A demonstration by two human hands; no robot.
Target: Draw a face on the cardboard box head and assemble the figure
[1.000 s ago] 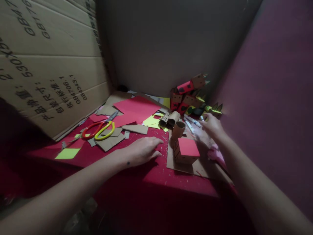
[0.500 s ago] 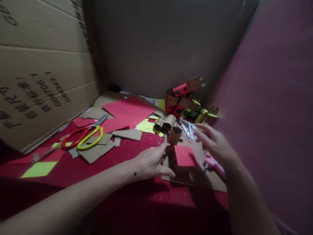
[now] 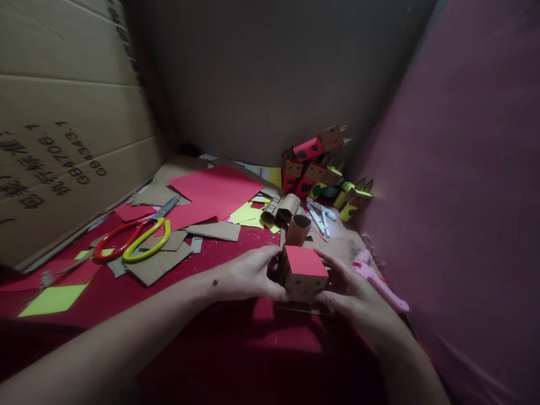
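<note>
A small cardboard box (image 3: 304,286) with a red top and dark marks on its front sits between my two hands. My left hand (image 3: 248,275) grips its left side, thumb near the lower front corner. On the right side, my right hand (image 3: 352,287) holds the same box with thumb and fingers. Just behind the box stands an open cardboard tube (image 3: 298,228), with another tube (image 3: 289,207) lying beyond it. A pink glue gun (image 3: 382,284) lies to the right of my right hand.
Scissors (image 3: 137,239) with red and yellow handles lie left on cardboard scraps. Red sheets (image 3: 219,188) spread behind them. White markers (image 3: 318,218) and several decorated cardboard figures (image 3: 307,149) are at the back right. A large carton (image 3: 71,112) stands left.
My right hand has come down and left from above the glue gun onto the box. The box has turned, so its marked front now shows. The view has shifted slightly.
</note>
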